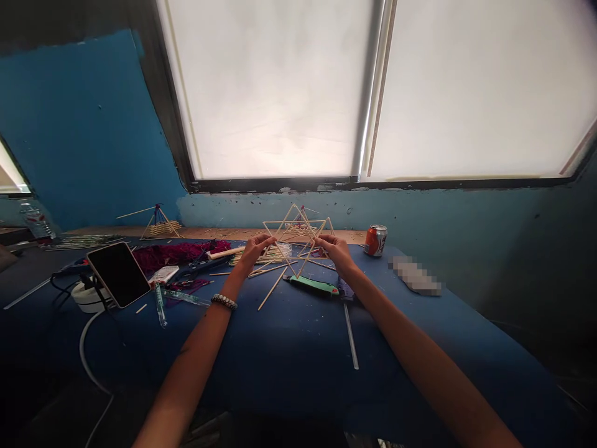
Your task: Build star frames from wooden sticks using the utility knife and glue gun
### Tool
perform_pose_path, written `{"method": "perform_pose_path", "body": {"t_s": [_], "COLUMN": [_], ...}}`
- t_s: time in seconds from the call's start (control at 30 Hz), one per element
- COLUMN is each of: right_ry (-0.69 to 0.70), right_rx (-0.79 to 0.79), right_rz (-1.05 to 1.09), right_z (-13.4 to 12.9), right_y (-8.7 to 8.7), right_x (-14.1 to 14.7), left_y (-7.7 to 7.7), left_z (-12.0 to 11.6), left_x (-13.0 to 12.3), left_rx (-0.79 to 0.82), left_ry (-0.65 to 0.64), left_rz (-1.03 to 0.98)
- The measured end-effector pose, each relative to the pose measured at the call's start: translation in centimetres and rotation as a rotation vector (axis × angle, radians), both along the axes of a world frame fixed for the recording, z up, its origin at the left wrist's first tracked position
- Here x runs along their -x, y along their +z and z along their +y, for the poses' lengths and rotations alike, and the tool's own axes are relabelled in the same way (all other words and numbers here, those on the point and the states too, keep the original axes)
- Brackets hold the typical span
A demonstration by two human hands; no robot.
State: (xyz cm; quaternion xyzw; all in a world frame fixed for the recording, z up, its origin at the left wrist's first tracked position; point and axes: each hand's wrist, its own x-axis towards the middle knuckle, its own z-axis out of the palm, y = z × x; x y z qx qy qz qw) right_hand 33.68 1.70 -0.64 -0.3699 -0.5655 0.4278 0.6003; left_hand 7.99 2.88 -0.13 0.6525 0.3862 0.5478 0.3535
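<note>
A star-shaped frame of thin wooden sticks [294,208] is held up above the blue table. My left hand [257,247] pinches it on the left side, with a beaded bracelet on the wrist. On the right side, the fingers of my right hand [334,250] are closed on the same frame. Just below the frame's lowest point lies a green utility knife [313,285]. Loose sticks [272,289] lie behind and left of the knife. A clear glue stick [351,337] rests in front of my right forearm.
An orange can [375,241] and a blurred flat item [416,276] are at the right. On the left stand a phone [119,274] and a white power strip [88,297], near dark red fibres [180,254]. A small stick structure [160,224] stands behind on the blue table [289,354].
</note>
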Motion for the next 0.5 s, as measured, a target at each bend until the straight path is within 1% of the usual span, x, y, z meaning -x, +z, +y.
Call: {"method": "perform_pose_path", "body": {"t_s": [0.3, 0.5], "right_ry": [0.018, 0.007], "right_rx": [-0.019, -0.003], "right_rz": [0.006, 0.020], "right_z": [-0.09, 0.34], "right_y": [0.10, -0.11], "right_x": [0.06, 0.08], "left_y": [0.02, 0.15], "left_z": [0.07, -0.22], "left_x": [0.02, -0.08], "left_rx": [-0.033, -0.013], "left_ry": [0.010, 0.017], "left_rz": [0.057, 0.035]}}
